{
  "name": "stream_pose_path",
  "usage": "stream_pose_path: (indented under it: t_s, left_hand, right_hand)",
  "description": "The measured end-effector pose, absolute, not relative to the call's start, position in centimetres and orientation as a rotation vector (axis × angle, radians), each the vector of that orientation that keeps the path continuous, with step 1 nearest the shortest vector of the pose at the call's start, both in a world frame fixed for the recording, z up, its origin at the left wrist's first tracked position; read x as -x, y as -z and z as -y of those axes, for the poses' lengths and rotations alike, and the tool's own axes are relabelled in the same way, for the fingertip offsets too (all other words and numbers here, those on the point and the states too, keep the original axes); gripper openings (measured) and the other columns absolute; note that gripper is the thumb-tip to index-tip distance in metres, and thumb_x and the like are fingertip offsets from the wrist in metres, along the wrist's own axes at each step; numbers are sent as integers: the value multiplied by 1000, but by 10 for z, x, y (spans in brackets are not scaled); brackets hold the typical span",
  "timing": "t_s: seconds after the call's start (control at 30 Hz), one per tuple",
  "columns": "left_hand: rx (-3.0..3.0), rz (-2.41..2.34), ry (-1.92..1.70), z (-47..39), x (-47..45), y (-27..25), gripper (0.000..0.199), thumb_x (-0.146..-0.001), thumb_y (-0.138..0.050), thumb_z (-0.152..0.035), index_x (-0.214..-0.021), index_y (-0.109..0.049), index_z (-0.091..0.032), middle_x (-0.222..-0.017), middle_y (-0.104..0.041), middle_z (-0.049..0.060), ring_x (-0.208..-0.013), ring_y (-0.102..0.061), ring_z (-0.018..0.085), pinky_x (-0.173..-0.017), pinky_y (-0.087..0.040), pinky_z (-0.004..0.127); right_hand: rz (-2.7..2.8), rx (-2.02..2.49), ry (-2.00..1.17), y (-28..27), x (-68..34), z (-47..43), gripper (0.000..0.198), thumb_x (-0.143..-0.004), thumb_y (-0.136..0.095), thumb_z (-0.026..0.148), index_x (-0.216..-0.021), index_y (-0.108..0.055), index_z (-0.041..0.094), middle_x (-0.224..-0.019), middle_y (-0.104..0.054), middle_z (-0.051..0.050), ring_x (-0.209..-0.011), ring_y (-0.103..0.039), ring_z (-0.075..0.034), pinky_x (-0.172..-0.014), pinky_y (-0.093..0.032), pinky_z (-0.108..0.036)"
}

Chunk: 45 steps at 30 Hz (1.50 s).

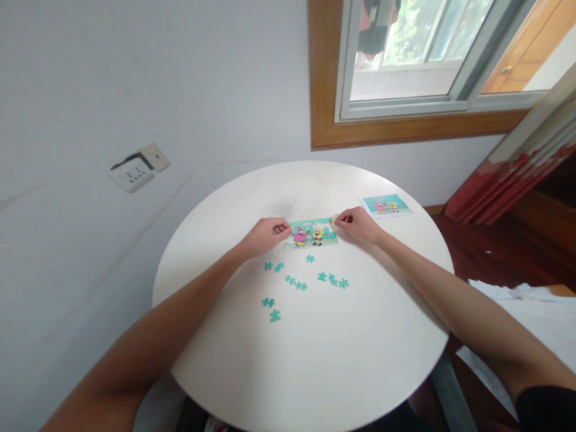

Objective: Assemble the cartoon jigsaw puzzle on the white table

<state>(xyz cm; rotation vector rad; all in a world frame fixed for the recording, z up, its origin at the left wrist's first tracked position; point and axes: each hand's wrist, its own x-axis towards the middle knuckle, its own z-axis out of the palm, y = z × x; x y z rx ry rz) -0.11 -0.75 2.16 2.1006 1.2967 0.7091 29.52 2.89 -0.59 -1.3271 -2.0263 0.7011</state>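
Note:
A partly assembled jigsaw puzzle (pixel 311 234) with a pink and a yellow cartoon figure lies on the round white table (pixel 342 348). At its left edge is my left hand (pixel 269 234), fingers closed and touching the border; whether a piece is between them is too small to tell. My right hand (pixel 357 223) is at the upper right corner, with thumb and fingers pinched together and their contents hidden. Several loose teal puzzle pieces lie nearer to me, among them one piece (pixel 310 258) just below the puzzle and another (pixel 275 315) at the lower left.
A picture card (pixel 386 205) with the same figures lies at the table's right rear. The wall (pixel 216 90) and window frame (pixel 382 129) stand behind the table. A red and white curtain (pixel 517 174) hangs at right, above white papers (pixel 531 318).

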Motion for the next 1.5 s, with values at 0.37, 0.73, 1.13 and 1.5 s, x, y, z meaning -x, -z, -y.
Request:
stream_pose_path:
  t_s: [0.37,0.73,1.13,1.5]
  left_hand:
    - [-2186,-1382,-772,1,11,-19,25,-80,-61,-37,-84,-74,-16,-79,-71,3,-69,-59,14,-65,-46,22]
    - [-2133,-1562,-912,-10,25,-12,24,-79,-62,-37,-83,-75,-16,-81,-73,5,-69,-62,16,-66,-47,25]
    - [-2088,-1590,-864,-11,25,-5,27,-82,-61,-41,-80,-72,-16,-77,-72,3,-66,-61,15,-65,-47,25]
    - [-2074,-1590,-891,-10,24,-6,29,-84,-58,-41,-77,-71,-16,-75,-70,3,-64,-59,14,-62,-46,24]
  right_hand:
    - [1910,1412,-680,6,-294,-29,39,-83,-49,40,-76,-74,11,-57,-59,-2,-54,-46,-12,-55,-30,-27]
    - [1803,1448,-704,9,-293,-30,39,-85,-48,39,-75,-73,12,-62,-66,-5,-57,-53,-15,-57,-34,-27]
    - [1863,1374,-747,4,-290,-21,31,-87,-51,34,-79,-73,13,-68,-69,-5,-60,-55,-15,-57,-36,-27]
    - [2346,913,-792,-24,-258,36,16,-89,-57,17,-93,-72,19,-87,-68,-4,-72,-57,-14,-69,-44,-25]
